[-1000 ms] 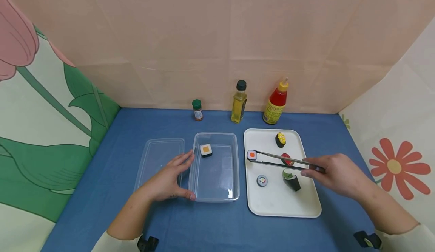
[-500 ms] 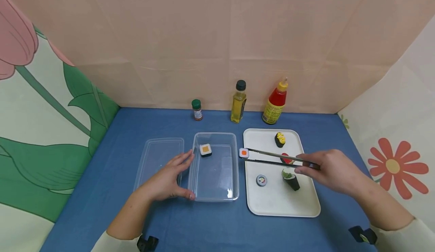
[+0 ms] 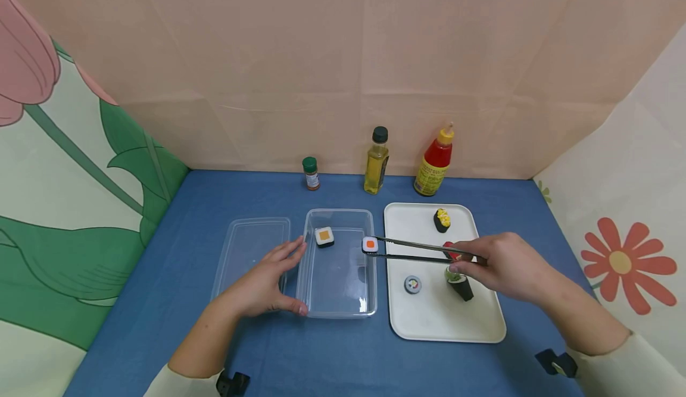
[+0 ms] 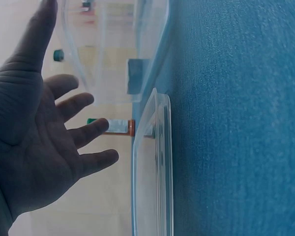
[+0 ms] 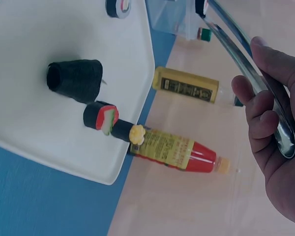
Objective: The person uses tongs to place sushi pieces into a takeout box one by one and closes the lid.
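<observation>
**Sushi piece held in tongs at the container's right rim**

Right hand (image 3: 506, 266) clamped around metal tongs (image 3: 412, 250), fingers curled over the handles, above the white tray (image 3: 429, 319). Tong tips pinching a white sushi piece with orange centre (image 3: 370, 244), held right at the right rim of the clear container (image 3: 337, 308). Left hand (image 3: 265, 284) spread flat, fingers straight and apart, resting against the container's left wall and over the clear lid (image 3: 249, 242) lying just left of it. Inside the container, near its far left corner, one square sushi piece with a yellow top (image 3: 324, 236).

On the tray: a corn-topped roll (image 3: 442, 219) at the far end, a round flat piece (image 3: 412, 284) near the middle, a dark roll with green filling (image 3: 461, 286) just under the right hand, a red piece (image 3: 449, 249) mostly hidden behind the tongs.

Along the far edge of the blue table (image 3: 343, 355): a small green-capped spice jar (image 3: 311, 173), an oil bottle (image 3: 377, 161), a red sauce bottle (image 3: 434, 162).
</observation>
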The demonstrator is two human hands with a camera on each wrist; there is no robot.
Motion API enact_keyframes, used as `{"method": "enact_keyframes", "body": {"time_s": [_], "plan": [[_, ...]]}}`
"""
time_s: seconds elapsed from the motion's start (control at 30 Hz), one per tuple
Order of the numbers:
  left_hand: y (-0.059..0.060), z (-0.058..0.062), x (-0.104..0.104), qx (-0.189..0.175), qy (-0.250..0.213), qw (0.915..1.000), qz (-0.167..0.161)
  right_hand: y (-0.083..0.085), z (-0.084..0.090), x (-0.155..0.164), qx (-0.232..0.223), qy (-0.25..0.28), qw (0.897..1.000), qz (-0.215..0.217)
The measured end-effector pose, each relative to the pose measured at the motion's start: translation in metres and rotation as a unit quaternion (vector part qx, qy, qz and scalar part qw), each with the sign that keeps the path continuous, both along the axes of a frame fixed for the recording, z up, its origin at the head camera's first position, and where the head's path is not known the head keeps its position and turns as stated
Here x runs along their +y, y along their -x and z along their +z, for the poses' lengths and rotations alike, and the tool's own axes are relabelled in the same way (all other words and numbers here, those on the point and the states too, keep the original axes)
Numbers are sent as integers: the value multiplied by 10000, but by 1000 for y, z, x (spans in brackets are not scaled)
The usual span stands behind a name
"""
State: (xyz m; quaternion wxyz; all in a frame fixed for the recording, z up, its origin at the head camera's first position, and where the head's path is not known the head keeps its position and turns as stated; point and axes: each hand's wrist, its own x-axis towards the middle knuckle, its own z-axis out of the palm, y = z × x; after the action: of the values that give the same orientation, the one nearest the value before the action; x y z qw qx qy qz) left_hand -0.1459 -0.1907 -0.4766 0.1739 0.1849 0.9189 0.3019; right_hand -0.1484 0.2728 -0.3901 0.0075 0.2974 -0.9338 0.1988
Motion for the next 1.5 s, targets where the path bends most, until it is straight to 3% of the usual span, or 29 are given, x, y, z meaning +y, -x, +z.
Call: {"method": "enact_keyframes", "body": {"time_s": [0.43, 0.83, 1.5], "plan": [[1, -2, 0, -17, 57, 10000, 20, 10, -4, -17, 77, 42, 9991, 424], [1, 0, 1, -79, 107, 9999, 45, 18, -10, -36, -383, -63, 9975, 582], [1, 2, 2, -73, 102, 9999, 98, 35, -25, -75, -3, -313, 9927, 1168]]}}
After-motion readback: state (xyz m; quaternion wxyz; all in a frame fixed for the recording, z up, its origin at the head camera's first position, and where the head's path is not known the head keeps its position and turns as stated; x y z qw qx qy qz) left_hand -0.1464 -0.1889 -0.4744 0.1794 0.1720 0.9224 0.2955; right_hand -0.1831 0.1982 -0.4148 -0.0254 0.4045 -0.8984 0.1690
